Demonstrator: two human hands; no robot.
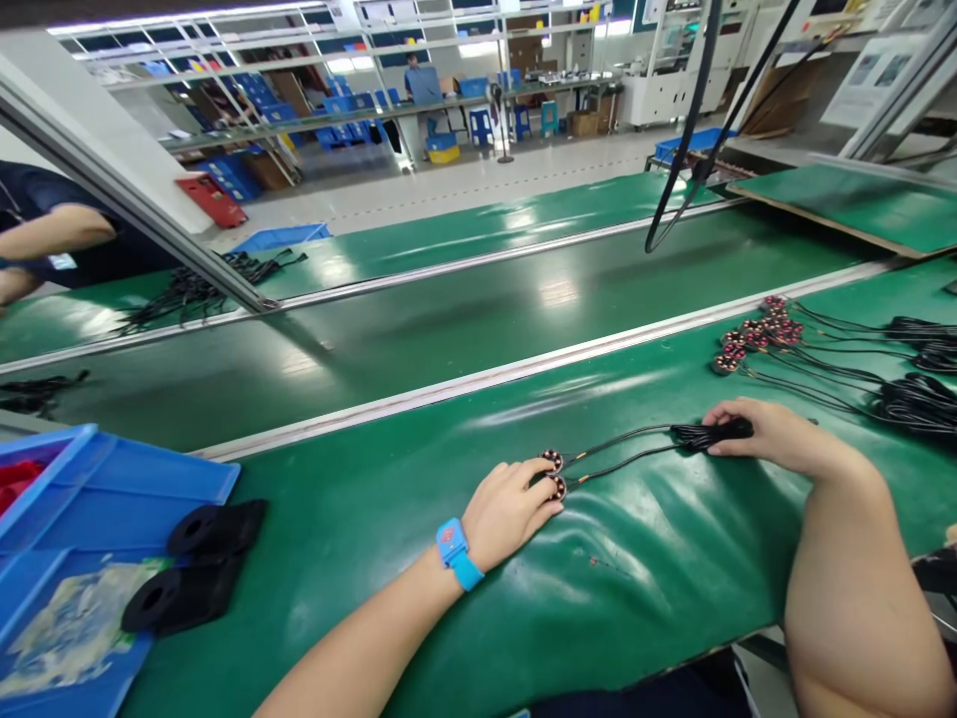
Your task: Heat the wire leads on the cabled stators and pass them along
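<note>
Left hand (pixel 508 514): fingers slightly spread, tips at two copper-dotted round discs (pixel 556 488); whether they pinch or merely touch these cannot be told. Right hand (pixel 774 436): thumb and fingers closed narrowly on the end of a folded black cable bundle (pixel 695 437), whose two leads (pixel 626 464) run to the discs at the left fingertips. Beyond the right fingers, a cluster of similar discs (pixel 734 344) lies on the green mat (pixel 359 519).

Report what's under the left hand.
Two round copper-studded discs show partly from under the left hand, with green mat around it. Anything the hand fully covers is hidden.
</note>
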